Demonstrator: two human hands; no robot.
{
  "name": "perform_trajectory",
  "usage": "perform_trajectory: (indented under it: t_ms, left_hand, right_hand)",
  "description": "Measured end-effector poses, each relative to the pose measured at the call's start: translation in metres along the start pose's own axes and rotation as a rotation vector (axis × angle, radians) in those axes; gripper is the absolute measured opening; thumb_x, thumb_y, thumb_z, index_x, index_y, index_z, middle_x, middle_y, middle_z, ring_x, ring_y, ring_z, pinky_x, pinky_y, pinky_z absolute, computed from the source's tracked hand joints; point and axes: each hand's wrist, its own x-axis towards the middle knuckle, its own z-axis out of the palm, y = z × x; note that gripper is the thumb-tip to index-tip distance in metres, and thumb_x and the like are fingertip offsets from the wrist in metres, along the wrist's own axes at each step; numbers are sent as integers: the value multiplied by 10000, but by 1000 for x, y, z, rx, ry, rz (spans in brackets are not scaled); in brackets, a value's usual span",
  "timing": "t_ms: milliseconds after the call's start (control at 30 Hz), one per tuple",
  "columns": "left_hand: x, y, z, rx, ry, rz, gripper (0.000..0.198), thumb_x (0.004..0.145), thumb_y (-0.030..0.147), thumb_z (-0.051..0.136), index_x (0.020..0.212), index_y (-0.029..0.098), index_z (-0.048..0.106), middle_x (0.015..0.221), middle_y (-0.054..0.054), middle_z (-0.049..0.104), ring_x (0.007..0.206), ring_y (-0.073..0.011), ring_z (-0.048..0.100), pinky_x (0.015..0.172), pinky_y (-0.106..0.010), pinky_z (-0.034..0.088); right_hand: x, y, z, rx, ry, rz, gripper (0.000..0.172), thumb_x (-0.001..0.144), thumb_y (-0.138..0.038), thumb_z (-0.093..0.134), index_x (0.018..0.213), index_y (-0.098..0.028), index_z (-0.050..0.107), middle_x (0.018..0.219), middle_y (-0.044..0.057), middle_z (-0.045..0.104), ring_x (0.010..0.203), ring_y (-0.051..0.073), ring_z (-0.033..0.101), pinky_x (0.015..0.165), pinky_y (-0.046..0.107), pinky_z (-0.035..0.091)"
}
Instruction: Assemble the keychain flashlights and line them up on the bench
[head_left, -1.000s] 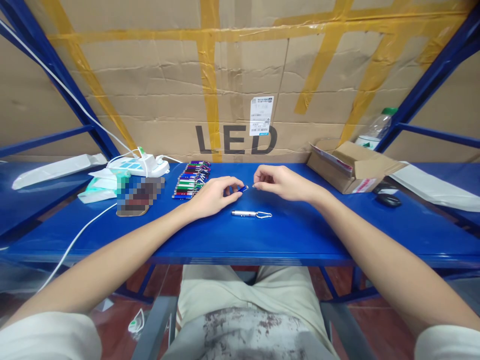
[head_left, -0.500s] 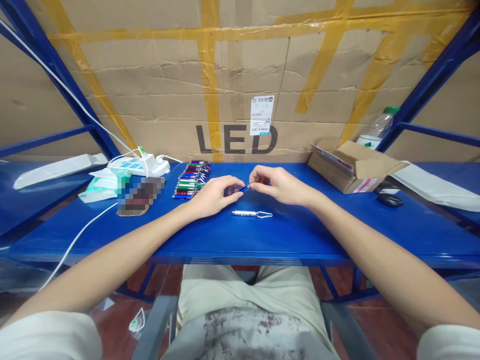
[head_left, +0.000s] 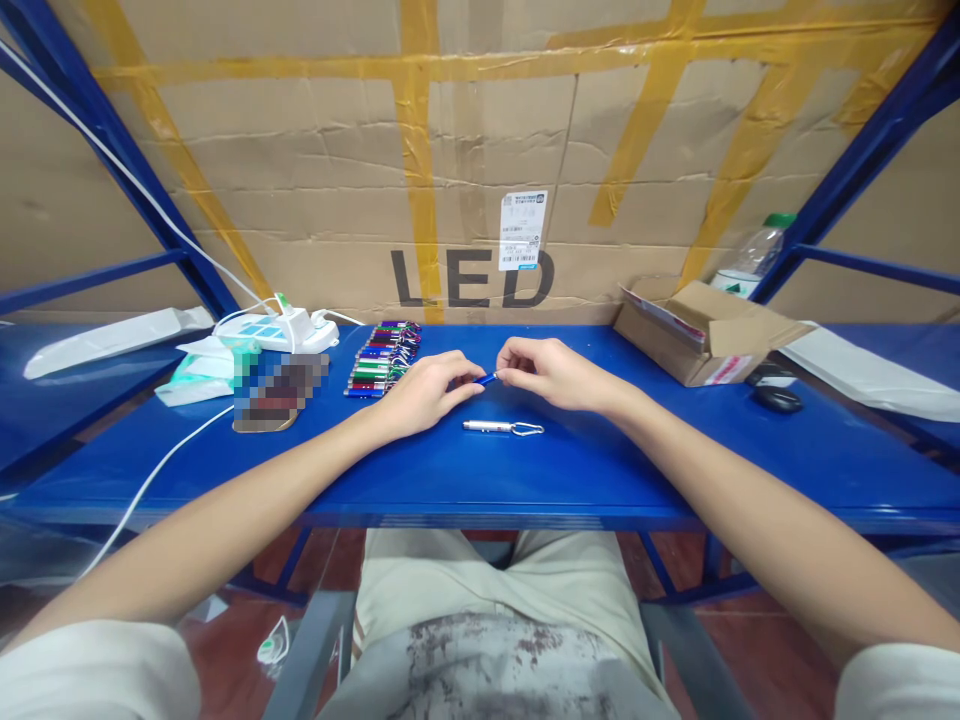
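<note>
My left hand is closed, its thumb and fingertips pinching a small blue keychain flashlight just above the table. At the flashlight's right end, my right hand is pinched shut; the exact part between its fingertips is too small to make out. A silver keychain flashlight with a carabiner clip lies flat in front of both hands. Left of my left hand, several keychain flashlights in blue, red, green and other colours lie side by side in a row, clips toward the right.
The blue table backs onto a large taped carton. On the left are a power strip, a tissue pack and a blurred-out object. To the right stand an open cardboard box, a mouse and a bottle.
Both hands stay almost in place around the blue flashlight, with only a slight shift of the fingers. The silver flashlight and the row have not moved.
</note>
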Motion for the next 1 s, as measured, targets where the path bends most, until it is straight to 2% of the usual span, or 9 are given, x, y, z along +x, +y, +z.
perform_trajectory:
  t_ms: [233, 467, 700, 1000]
  left_hand:
    - [-3, 0, 3, 143, 2, 78, 290, 1132, 363, 541, 1261, 183, 728, 1190, -121, 762, 1097, -271, 734, 981, -404, 583]
    - [-5, -1, 3, 319, -18, 128, 322, 1151, 367, 492, 1271, 165, 711, 1147, -127, 751, 1031, -269, 735, 912, -391, 585]
    - [-4, 0, 0, 450, 4, 171, 399, 1181, 356, 387, 1274, 149, 715, 1130, -137, 741, 958, -251, 720, 848, -373, 570]
    - [-3, -6, 0, 203, 36, 115, 342, 1160, 339, 456, 1306, 189, 726, 1117, -114, 735, 1039, -251, 721, 925, -368, 579]
  right_hand:
    - [2, 2, 6, 48, 23, 53, 223, 950, -412, 656, 910, -195, 681, 824, 29, 730, 729, 178, 606, 712, 310, 453]
    - [6, 5, 10, 225, 4, 169, 224, 897, -408, 714, 866, -188, 681, 827, 56, 789, 755, 193, 680, 742, 322, 503]
    - [6, 5, 13, 227, 17, 157, 221, 930, -405, 689, 864, -197, 657, 828, 53, 784, 755, 192, 680, 731, 315, 493]
    - [4, 8, 13, -12, 70, -37, 138, 1000, -321, 590, 989, -210, 671, 872, 24, 729, 772, 184, 618, 752, 315, 441]
